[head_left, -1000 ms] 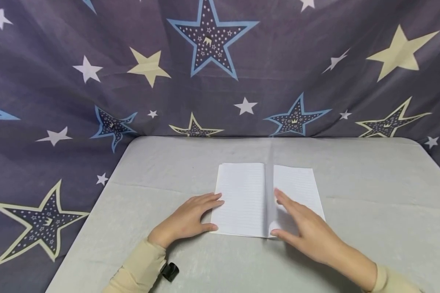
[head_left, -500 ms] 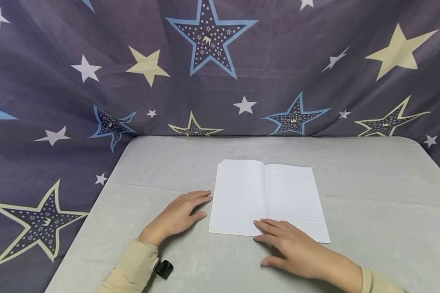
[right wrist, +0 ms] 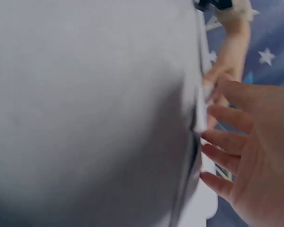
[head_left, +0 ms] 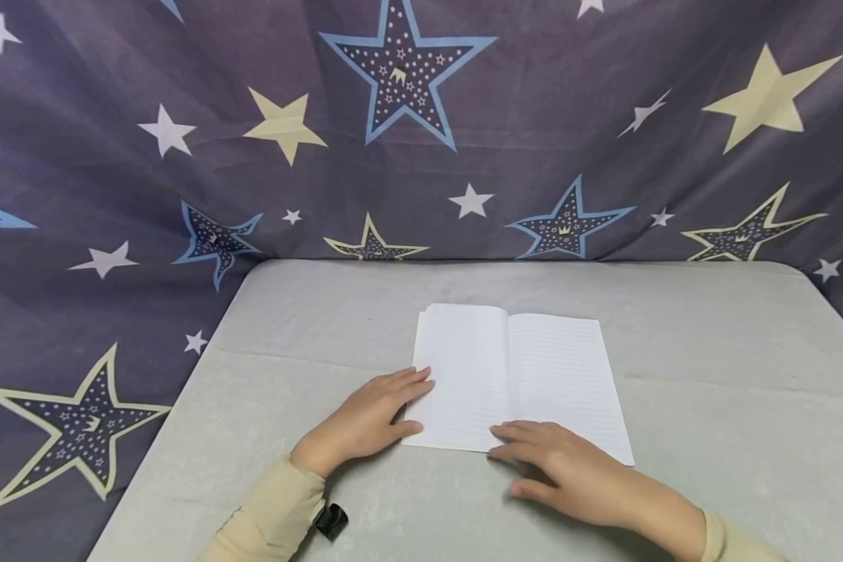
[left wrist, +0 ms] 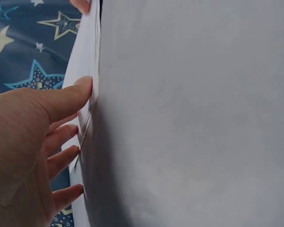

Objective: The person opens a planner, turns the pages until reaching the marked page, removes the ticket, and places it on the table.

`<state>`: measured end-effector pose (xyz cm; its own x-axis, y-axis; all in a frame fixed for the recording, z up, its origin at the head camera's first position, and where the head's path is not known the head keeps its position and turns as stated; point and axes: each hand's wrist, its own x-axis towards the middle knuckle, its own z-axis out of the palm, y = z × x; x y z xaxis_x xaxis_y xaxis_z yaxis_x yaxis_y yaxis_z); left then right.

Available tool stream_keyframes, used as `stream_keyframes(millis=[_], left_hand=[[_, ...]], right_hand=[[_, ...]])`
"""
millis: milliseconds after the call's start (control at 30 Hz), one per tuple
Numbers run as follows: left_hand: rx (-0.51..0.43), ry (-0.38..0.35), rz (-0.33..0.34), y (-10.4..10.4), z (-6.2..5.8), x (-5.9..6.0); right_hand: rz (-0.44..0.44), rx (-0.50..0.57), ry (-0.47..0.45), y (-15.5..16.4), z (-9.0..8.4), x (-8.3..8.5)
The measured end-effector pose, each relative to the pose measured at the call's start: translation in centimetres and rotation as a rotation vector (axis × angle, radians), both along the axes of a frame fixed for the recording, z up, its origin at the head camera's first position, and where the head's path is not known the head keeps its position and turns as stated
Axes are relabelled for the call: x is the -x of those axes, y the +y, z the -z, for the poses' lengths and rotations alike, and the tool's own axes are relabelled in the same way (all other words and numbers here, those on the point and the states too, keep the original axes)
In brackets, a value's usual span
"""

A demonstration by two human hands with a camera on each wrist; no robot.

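An open notebook point(head_left: 558, 375) with white lined pages lies flat on the grey table. My left hand point(head_left: 368, 414) rests at its left edge, the fingertips on the left page and the thumb near the lower left corner; the left wrist view shows the thumb against the page edges point(left wrist: 95, 56). Near the bottom of the centre fold is my right hand point(head_left: 569, 472), its fingers loosely extended and touching the lower edge of the pages. In the right wrist view those fingers point(right wrist: 225, 142) are spread and relaxed. Neither hand grips anything.
The grey table surface point(head_left: 730, 437) surrounds the notebook. Behind and to the left hangs a dark curtain point(head_left: 534, 94) printed with stars. A small black device point(head_left: 332, 521) sits at the left sleeve.
A page that stood upright at the fold has come down flat on the left. My right hand has moved down to the bottom edge. My left hand left the notebook briefly and returned.
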<state>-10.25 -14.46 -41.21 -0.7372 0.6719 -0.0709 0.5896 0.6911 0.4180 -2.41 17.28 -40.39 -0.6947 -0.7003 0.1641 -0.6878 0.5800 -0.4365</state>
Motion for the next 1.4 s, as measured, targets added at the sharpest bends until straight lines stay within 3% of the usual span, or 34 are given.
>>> stream_keyframes(millis=[200, 400, 733, 967, 1200, 1400], left_hand=[[-0.001, 0.004, 0.016, -0.1, 0.3, 0.0], [0.007, -0.007, 0.008, -0.1, 0.3, 0.0], [-0.009, -0.004, 0.018, -0.1, 0.2, 0.0], [-0.007, -0.006, 0.017, -0.2, 0.2, 0.0], [-0.003, -0.009, 0.010, -0.3, 0.4, 0.1], [-0.005, -0.009, 0.013, -0.3, 0.5, 0.1]], right_hand=[[0.072, 0.086, 0.029, 2.4, -0.4, 0.5], [0.175, 0.109, 0.072, 6.1, 0.6, 0.9], [0.192, 0.098, 0.121, 11.8, 2.8, 1.7], [0.183, 0.117, 0.073, 12.7, 3.6, 2.1], [0.189, 0.137, 0.136, 12.1, 3.7, 2.1], [0.267, 0.107, 0.178, 11.2, 3.1, 1.9]])
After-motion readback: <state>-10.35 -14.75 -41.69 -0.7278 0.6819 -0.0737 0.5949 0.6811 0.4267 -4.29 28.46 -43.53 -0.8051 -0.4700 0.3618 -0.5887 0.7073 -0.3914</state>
